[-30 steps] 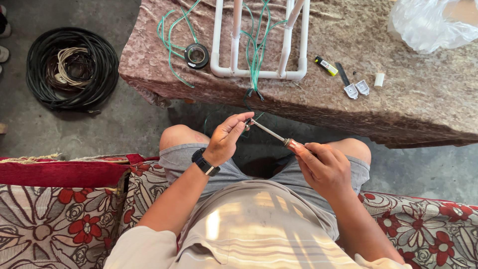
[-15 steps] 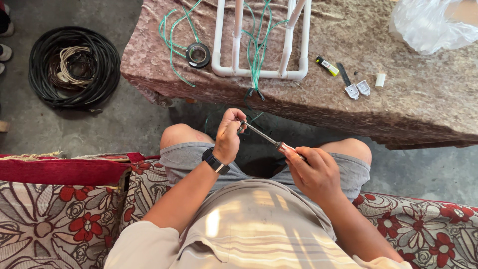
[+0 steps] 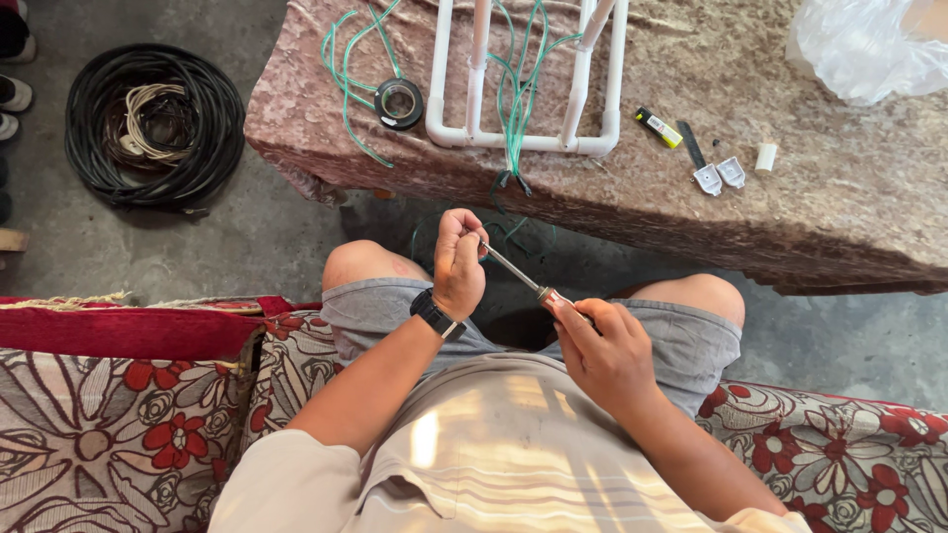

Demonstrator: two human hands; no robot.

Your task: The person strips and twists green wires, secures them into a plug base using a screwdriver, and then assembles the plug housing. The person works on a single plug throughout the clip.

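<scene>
Here the left hand (image 3: pixel 460 262) is raised above the left knee, wrist bent, its grip curled shut around something small at the tip of the screwdriver (image 3: pixel 523 279); what it pinches is hidden by the fingers. The right hand (image 3: pixel 607 350) sits lower over the lap, its grip closed on the screwdriver's handle, the metal shaft slanting up and left between both hands. Beyond the knees, the stone worktop (image 3: pixel 839 217) carries a white pipe frame (image 3: pixel 523 138) with green wire (image 3: pixel 346 59).
</scene>
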